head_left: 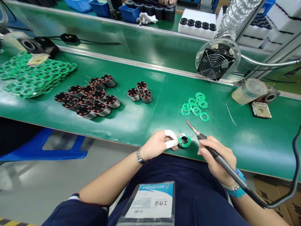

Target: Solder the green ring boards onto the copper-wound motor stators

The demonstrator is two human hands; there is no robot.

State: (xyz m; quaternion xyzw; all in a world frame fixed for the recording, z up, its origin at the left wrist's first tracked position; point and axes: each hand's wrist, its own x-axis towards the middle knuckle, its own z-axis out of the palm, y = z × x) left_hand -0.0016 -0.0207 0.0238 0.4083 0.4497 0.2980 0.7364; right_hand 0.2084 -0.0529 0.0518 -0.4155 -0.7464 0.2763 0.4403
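My left hand point(162, 144), with white covers on two fingertips, pinches the left edge of a motor stator topped by a green ring board point(187, 143) near the bench's front edge. In my right hand point(218, 158) is a soldering iron point(213, 153), its tip pointing up and left, above the bench and apart from the ring board. Several loose green ring boards point(204, 117) lie beyond the iron's tip. Three copper-wound stators point(146, 95) stand together at the middle, and a larger group of stators point(86, 112) stands to their left.
Stacked green board panels point(35, 78) fill the far left. At the right are a fan on a duct point(213, 64), a cloudy container point(249, 91), a sponge tray point(261, 110) and a solder wire point(230, 113). The iron's cable point(293, 175) loops at the right edge. A co-worker's hand point(167, 2) shows beyond.
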